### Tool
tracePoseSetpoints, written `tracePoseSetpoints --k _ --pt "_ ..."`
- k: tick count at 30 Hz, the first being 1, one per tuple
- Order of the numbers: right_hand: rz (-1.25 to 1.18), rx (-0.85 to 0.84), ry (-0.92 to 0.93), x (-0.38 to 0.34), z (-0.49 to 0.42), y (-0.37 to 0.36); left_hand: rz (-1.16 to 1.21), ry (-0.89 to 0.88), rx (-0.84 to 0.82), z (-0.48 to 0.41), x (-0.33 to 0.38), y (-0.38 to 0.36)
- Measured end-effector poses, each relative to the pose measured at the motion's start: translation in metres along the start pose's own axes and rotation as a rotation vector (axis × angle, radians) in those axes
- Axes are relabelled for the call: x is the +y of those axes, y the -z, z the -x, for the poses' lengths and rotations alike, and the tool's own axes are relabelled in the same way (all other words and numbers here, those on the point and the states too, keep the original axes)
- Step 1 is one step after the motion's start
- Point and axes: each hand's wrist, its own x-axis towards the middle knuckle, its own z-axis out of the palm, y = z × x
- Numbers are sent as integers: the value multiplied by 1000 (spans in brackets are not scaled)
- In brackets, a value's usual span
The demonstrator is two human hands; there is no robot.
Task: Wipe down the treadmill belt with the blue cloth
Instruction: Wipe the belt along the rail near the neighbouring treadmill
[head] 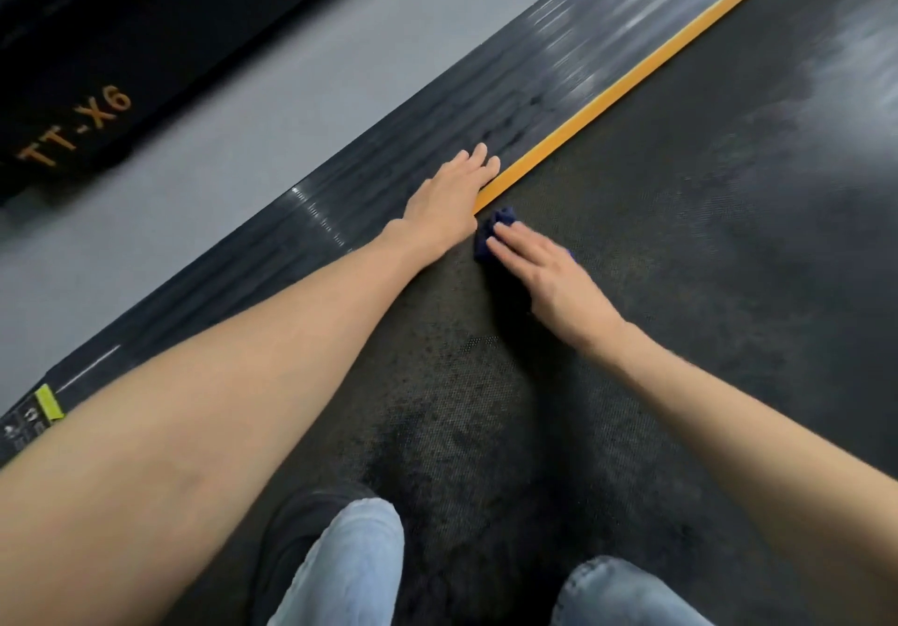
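Nearest the camera, two knees in pale jeans (350, 562) and a black shoe (296, 543) are seen on the treadmill belt (656, 334). A yellow-green label (44, 404) is fixed to the ribbed side rail (437, 105) that borders the belt.

Further along the belt, the blue cloth (496, 228) is found bunched at the belt's edge, just short of the near end of the yellow strip (631, 76) that runs between belt and rail. The cloth is pressed flat onto the belt by the extended fingers of the right hand (544, 271); it is not clenched.

The left hand (447, 198) is laid released, palm down, across the rail and the strip's end, just beside the cloth.

Beyond the rail, grey floor (243, 105) and a black machine (73, 130) lettered TT-X6 are visible.
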Motion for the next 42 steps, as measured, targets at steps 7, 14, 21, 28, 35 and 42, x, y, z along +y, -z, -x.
tracePoseSetpoints --k 7,14,21,28,35,42 --pt "-62 292 -709 66 -2 31 45 12 -36 -3 0 0" --pt "-130 45 -70 -20 -2 -11 29 19 -6 -2 0 0" --pt "-167 411 -850 81 42 42 31 7 -24 -4 -2 1" --pt "-174 496 -869 55 30 27 -12 32 36 -5 8 1" --pt "-47 -21 -18 -29 1 -7 26 60 67 -1 7 6" --pt "35 411 -802 113 54 60 52 -2 -39 -4 -3 7"
